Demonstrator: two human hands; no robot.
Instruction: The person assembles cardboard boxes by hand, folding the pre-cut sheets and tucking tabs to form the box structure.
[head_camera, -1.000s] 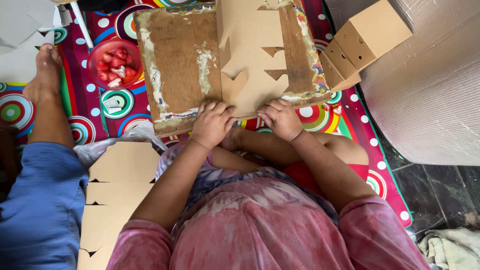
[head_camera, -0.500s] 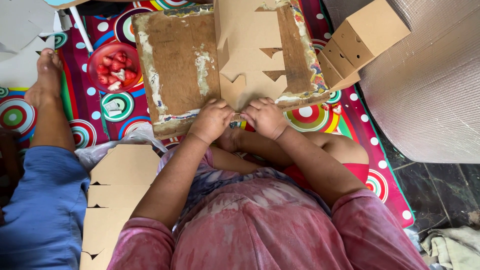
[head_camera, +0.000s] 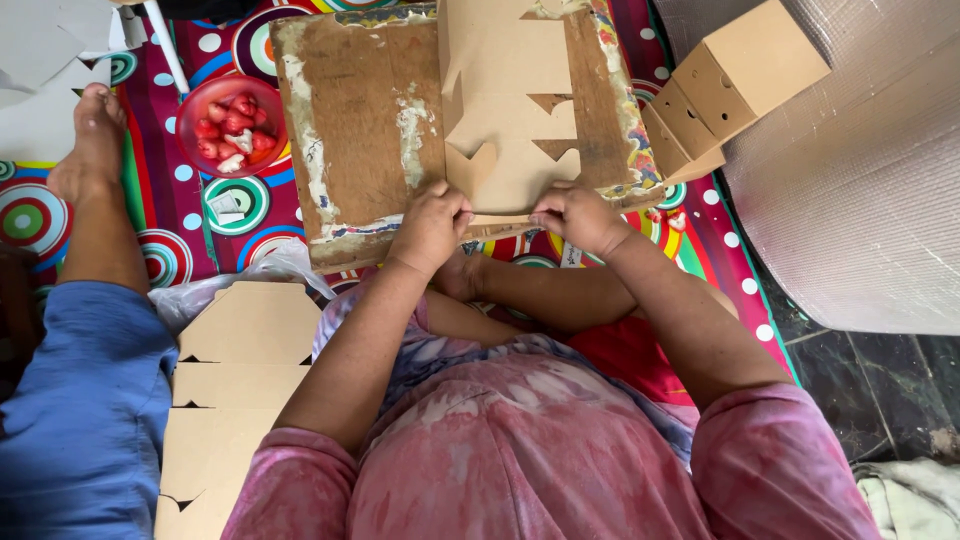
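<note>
1. The near edge of the blank (head_camera: 505, 130) is pinched by the left hand (head_camera: 430, 225), fingers curled.
2. The same edge is gripped by the right hand (head_camera: 578, 215), knuckles up.
3. One blank is laid flat on one board (head_camera: 365, 130).
4. Two folded boxes (head_camera: 735, 85) are counted at right; one red bowl (head_camera: 230, 125) at left.

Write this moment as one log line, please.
left hand: pinches near edge of cardboard cutout | right hand: same edge | cutout on wooden board

Single head-worn camera looks straight down from above; close range. It faces the lap, wooden board (head_camera: 360, 130) and patterned mat (head_camera: 215, 215).
</note>
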